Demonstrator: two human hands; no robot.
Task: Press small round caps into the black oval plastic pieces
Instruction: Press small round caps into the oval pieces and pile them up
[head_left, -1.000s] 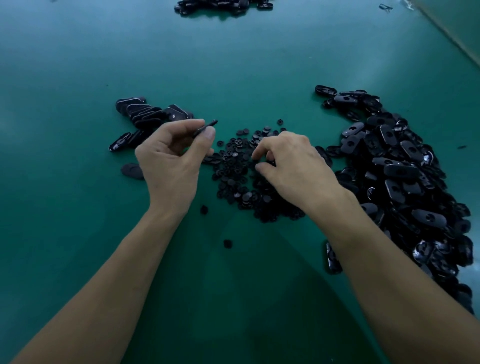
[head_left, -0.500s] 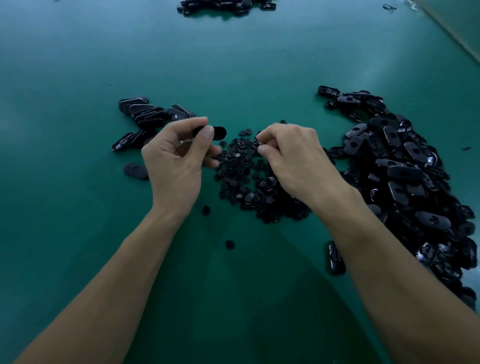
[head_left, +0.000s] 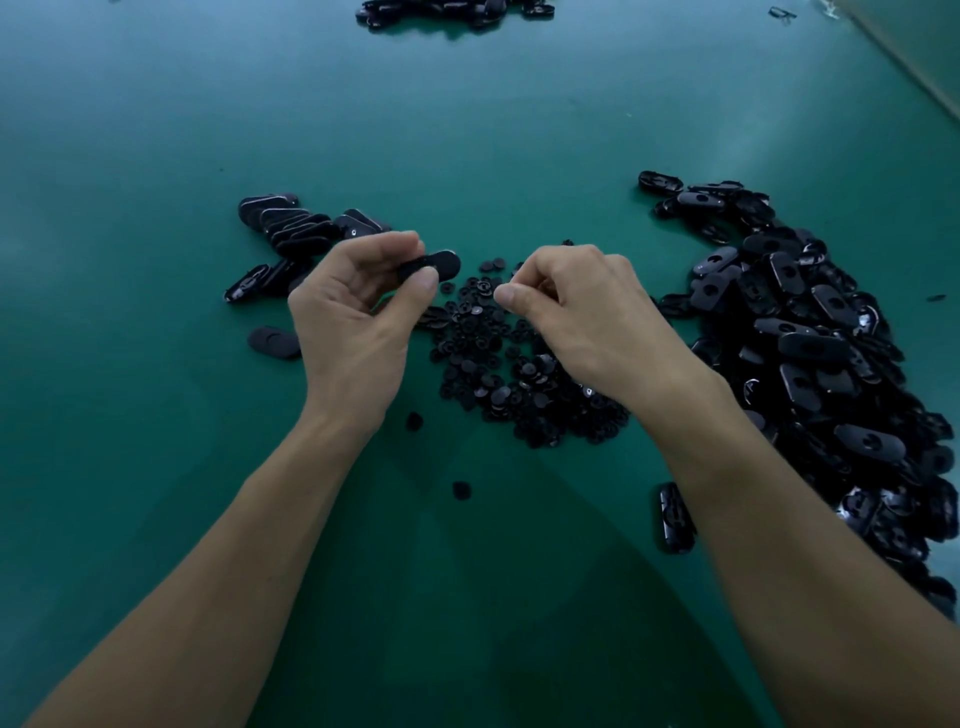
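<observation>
1. The left hand (head_left: 358, 312), centre-left of the frame, pinches a black oval plastic piece (head_left: 439, 264) between its thumb tip and curled forefinger. The piece juts out toward the right, lifted off the green table surface (head_left: 156, 130).
2. The right hand (head_left: 587, 317), centre-right, has its fingers curled and its thumb tip pressed against the forefinger. The pinch points left toward the held oval piece, near it but apart. I cannot tell whether a cap sits inside that pinch, because nothing shows between the fingertips.
3. A pile of small round black caps (head_left: 498, 374) lies on the table in the centre of the frame, between the 2 hands and partly under the right one.
4. A loose round cap (head_left: 414, 421) sits just lower left of that pile, beside the left wrist. A second loose cap (head_left: 461, 490) lies further down, between the forearms.
5. A large heap of black oval pieces (head_left: 810, 343) fills the right side of the frame, running from the upper right down to the right edge.
6. A small stack of oval pieces (head_left: 291, 223) lies at upper left, behind the left hand. A single flat oval piece (head_left: 272, 341) rests on the table just left of that hand.
7. A glossy single oval piece (head_left: 674, 517) lies at lower centre-right, beside the right forearm.
8. Another dark pile of parts (head_left: 452, 10) sits at the top edge, well apart from the rest.
</observation>
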